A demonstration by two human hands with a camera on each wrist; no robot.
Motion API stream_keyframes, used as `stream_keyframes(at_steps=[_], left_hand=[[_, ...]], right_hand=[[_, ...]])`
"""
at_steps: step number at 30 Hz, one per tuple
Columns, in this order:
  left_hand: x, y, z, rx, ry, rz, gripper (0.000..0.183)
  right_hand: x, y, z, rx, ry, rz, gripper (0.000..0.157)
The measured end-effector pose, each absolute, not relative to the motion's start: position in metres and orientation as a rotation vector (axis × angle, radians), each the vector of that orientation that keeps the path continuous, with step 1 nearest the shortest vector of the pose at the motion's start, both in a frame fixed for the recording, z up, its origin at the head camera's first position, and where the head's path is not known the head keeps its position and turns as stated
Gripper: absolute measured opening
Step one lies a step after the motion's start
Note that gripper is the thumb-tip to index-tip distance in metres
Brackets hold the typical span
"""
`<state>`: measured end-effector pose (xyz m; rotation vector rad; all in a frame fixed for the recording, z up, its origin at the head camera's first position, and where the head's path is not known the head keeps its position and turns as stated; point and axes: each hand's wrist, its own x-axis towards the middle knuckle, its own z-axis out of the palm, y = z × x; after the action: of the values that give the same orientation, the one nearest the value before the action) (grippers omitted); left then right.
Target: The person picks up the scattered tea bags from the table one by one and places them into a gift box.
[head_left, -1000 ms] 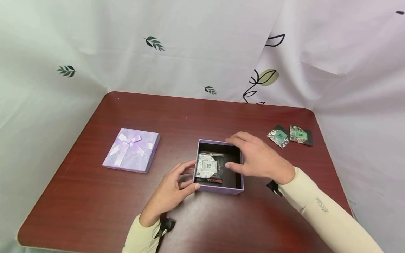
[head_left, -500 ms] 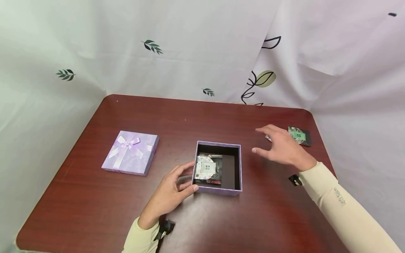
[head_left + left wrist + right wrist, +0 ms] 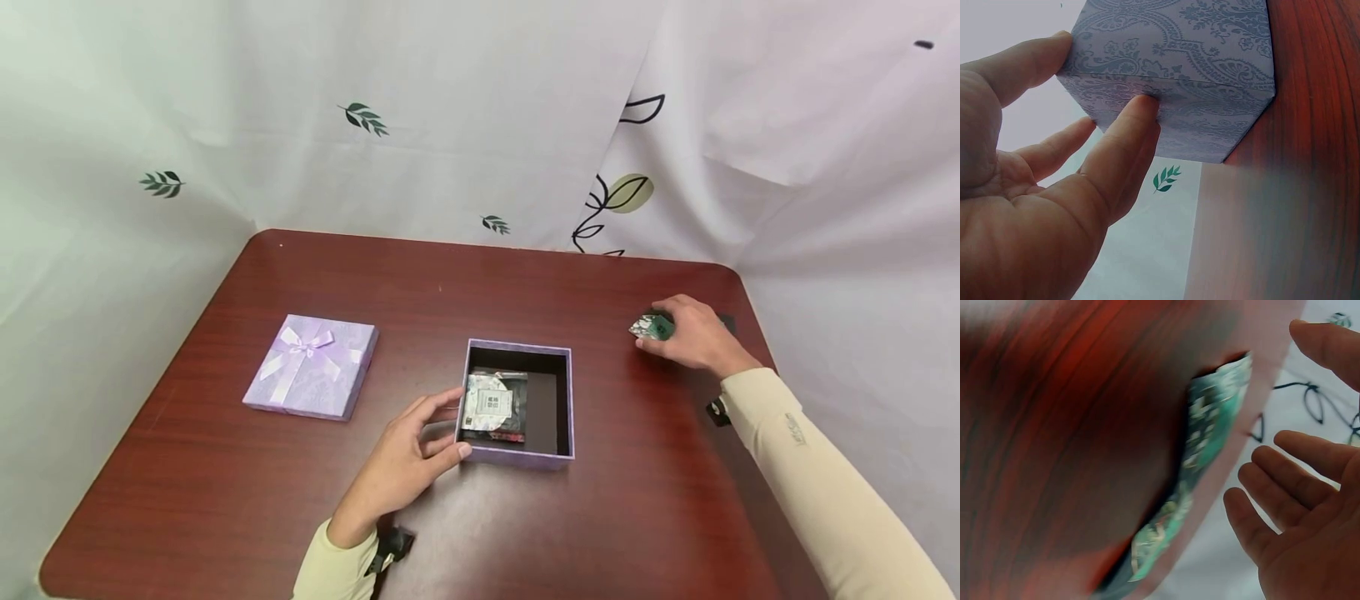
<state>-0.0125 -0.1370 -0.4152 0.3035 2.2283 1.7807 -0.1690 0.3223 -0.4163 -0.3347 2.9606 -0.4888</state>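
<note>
A purple box (image 3: 517, 457) stands uncovered in the head view, with a silver-and-black sachet (image 3: 480, 417) lying in its left half over darker, red-edged material. My left hand (image 3: 401, 458) steadies the box: the thumb touches the near left corner and fairly straight fingers rest against the left wall. The patterned box wall (image 3: 1210, 119) meets those fingertips in the left wrist view. Far right, my right hand (image 3: 693, 333) reaches over a silver-and-green sachet (image 3: 651, 327). The right wrist view shows that hand's fingers spread apart from two blurred sachets, a nearer sachet (image 3: 1160, 537) and a farther sachet (image 3: 1216, 412).
On the left of the dark red table (image 3: 420, 292) lies a lavender lid (image 3: 315, 375) with a ribbon bow. Another dark sachet (image 3: 727, 322) is mostly hidden behind my right hand. White leaf-printed curtains (image 3: 450, 150) border the table's back and sides.
My right hand has left the box's right side and moved far right to the sachets lying there. My left hand keeps its place on the box.
</note>
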Motion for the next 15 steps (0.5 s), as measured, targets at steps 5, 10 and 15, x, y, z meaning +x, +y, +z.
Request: stream_keyframes(at_steps=[5, 10, 15], left_hand=[[-0.013, -0.137, -0.417, 0.316, 2.233, 1.788, 0.07], [-0.013, -0.137, -0.42, 0.331, 2.23, 1.798, 0.07], [-0.014, -0.137, -0.421, 0.339, 2.233, 1.797, 0.07]], right_hand=[[-0.177, 0.331, -0.427, -0.282, 2.938, -0.46, 0.083], [-0.18, 0.336, -0.431, -0.24, 2.924, -0.444, 0.091], [-0.183, 0.338, -0.432, -0.231, 2.914, -0.435, 0.092]])
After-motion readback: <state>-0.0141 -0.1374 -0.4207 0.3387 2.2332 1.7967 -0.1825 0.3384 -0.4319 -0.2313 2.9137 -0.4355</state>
